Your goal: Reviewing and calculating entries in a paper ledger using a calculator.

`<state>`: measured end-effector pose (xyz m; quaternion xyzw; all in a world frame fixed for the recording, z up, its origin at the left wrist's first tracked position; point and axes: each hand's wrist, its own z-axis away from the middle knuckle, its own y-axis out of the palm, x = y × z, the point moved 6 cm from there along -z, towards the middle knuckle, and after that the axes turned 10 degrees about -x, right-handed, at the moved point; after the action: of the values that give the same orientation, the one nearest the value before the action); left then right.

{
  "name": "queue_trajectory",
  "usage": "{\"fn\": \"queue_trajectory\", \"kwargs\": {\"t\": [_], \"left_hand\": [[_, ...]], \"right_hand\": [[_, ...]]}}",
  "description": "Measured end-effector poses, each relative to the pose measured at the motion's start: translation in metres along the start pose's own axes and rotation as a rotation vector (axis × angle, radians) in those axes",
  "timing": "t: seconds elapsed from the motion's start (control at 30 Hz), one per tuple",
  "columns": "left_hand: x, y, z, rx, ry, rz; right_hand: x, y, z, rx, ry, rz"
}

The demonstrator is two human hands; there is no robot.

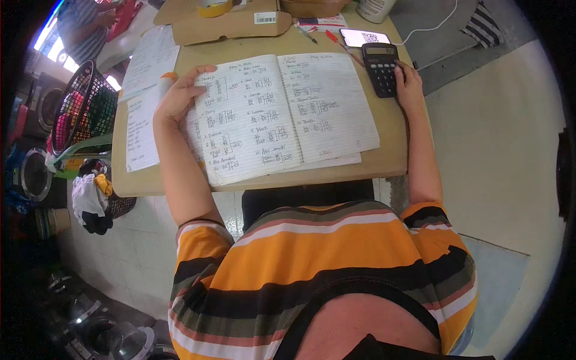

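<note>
An open spiral notebook [252, 121] with handwritten entries lies on the yellowish table [265, 180] before me. My left hand [186, 92] rests at the notebook's upper left edge, thumb over the page and fingers bent. At the table's right side, my right hand [407, 81] touches the right edge of a black calculator [383, 72], its thumb by the upper keys; how firmly it holds the calculator is unclear. Just beyond the calculator lies a phone [353, 38] with a lit screen. A red pen [332, 36] lies beside the phone, and a dark pen [308, 35] is farther left.
Handwritten sheets [140, 130] lie left of the notebook. A cardboard box [225, 28] with a roll of yellow tape [215, 7] stands at the back. Laundry baskets [81, 108] are at the left, near washing machines. Another person [85, 31] stands at the upper left.
</note>
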<state>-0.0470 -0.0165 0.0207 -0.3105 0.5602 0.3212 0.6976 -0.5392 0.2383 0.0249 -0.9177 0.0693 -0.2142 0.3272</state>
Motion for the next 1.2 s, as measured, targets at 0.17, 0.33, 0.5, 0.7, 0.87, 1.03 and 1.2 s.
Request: {"fn": "queue_trajectory", "kwargs": {"t": [0.17,0.33,0.5,0.7,0.87,1.03,1.2], "left_hand": [[0.001,-0.001,0.002,0.039,-0.007,0.071],[-0.005,0.002,0.002,0.111,0.027,0.077],[0.000,0.000,0.001,0.124,0.028,0.055],[-0.002,0.002,0.001,0.118,0.020,0.067],[-0.001,0.001,0.001,0.092,0.009,0.047],[0.002,-0.002,-0.001,0.046,0.070,0.022],[0.003,-0.003,-0.004,0.013,0.081,0.019]], "right_hand": [[0.006,0.001,-0.002,-0.044,0.074,-0.063],[0.001,0.009,-0.007,0.019,-0.034,0.063],[0.013,0.005,-0.003,-0.019,0.015,-0.005],[0.005,0.009,-0.004,0.009,0.011,0.028],[0.008,0.009,-0.001,0.028,0.031,0.096],[0.016,0.003,-0.001,-0.091,0.074,-0.070],[0.013,0.006,-0.003,-0.012,0.009,0.080]]}}
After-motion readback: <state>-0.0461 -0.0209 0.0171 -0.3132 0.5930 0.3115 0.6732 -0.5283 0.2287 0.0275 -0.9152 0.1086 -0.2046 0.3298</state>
